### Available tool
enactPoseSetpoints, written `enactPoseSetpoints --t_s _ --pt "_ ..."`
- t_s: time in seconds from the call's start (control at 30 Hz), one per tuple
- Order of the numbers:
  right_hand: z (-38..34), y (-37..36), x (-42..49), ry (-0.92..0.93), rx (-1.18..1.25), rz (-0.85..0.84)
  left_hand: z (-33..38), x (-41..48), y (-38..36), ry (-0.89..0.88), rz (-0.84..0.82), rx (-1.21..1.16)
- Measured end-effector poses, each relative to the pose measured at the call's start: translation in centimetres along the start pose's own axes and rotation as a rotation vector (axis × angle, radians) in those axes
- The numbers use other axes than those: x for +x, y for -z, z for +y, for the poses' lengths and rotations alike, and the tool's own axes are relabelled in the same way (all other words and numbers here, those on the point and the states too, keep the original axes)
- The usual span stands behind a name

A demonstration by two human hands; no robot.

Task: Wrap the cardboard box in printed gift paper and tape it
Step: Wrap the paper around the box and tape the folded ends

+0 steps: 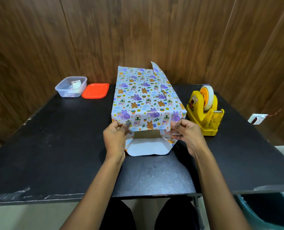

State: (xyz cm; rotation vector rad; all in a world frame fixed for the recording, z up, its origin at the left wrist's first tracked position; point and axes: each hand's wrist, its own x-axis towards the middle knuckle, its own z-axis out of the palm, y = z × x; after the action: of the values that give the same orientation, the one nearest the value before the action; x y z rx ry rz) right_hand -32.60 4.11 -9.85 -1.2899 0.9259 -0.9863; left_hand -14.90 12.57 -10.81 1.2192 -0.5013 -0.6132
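Two gift paper [143, 97] corners at box [146, 134] near end, left fingers [121, 128] pinching one, right fingers [177, 125] pinching other

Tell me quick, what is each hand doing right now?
Left hand: pinching the gift paper, near left corner.
Right hand: pinching the gift paper, near right corner.

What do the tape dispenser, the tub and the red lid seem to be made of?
The dispenser is likely hard plastic: yellow and glossy, though scuffed and grimy. The tub looks like clear plastic, since its contents show through the walls. The lid is probably plastic too: orange-red and smooth, with a moulded rim.
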Motion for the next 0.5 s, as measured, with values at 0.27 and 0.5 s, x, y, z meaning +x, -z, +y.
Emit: enactPoseSetpoints --t_s 0.27,0.5 --pt "1.3 -0.7 0.3 0.056 -0.053 0.074 -0.3 0.2 -0.1 0.017 0.039 0.115" --pt "1.6 -1.3 0.8 0.105 -0.229 0.174 -1.2 0.9 -0.2 -0.105 0.1 0.451"
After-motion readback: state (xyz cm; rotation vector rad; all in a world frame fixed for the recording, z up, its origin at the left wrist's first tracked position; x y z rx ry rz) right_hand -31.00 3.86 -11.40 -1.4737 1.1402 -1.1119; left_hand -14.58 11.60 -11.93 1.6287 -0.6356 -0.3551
